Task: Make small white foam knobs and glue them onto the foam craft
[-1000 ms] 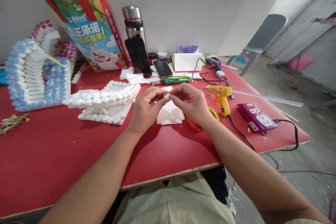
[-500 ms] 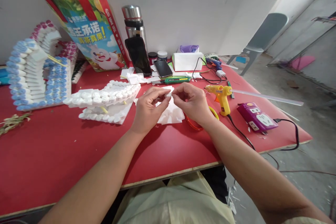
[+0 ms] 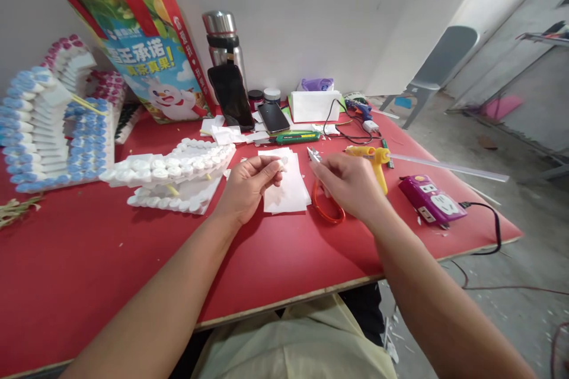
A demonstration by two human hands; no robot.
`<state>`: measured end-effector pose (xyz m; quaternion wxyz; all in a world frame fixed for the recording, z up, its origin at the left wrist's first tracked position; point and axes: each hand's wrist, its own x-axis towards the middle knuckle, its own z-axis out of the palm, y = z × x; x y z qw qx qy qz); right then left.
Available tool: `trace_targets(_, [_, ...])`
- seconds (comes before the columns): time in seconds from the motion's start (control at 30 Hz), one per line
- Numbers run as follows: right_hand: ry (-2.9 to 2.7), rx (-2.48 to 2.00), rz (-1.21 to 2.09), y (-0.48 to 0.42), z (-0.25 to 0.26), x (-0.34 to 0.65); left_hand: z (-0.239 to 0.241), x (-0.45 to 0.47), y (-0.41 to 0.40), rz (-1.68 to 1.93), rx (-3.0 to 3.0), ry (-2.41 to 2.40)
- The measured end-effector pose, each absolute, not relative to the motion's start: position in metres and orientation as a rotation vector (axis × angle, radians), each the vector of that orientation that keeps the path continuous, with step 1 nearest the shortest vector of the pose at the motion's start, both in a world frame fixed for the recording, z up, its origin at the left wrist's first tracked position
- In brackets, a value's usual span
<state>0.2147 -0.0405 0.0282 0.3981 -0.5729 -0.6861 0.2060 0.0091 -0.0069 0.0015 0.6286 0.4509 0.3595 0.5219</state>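
My left hand (image 3: 255, 180) pinches a small white piece (image 3: 281, 164), perhaps folded paper, between thumb and fingertips. It is above a stack of white paper sheets (image 3: 288, 192) on the red table. My right hand (image 3: 347, 180) is closed over the middle of a pair of scissors with a red loop handle (image 3: 328, 213). The metal tips (image 3: 313, 154) stick out past my fingers, and the rest is hidden under the hand. Left of my left hand stands a white model (image 3: 164, 167) covered in rows of small white rolls.
A yellow glue gun (image 3: 377, 163) lies right of my right hand, by a purple power strip (image 3: 433, 198). Behind are a green utility knife (image 3: 296, 137), phones, a steel flask (image 3: 226, 47) and a printed bag (image 3: 151, 59). Blue-and-white models (image 3: 57, 136) stand at left.
My right hand has left the small white piece, moved right and closed over the scissors. My left hand keeps the piece in its pinch. The view has shifted slightly.
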Motion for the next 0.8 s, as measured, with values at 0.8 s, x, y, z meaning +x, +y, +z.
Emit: trace_targets(0.8, [-1.162, -1.482, 0.846, -0.038, 0.016, 0.292, -0.007, 0.009, -0.005, 1.265, 1.240, 0.939])
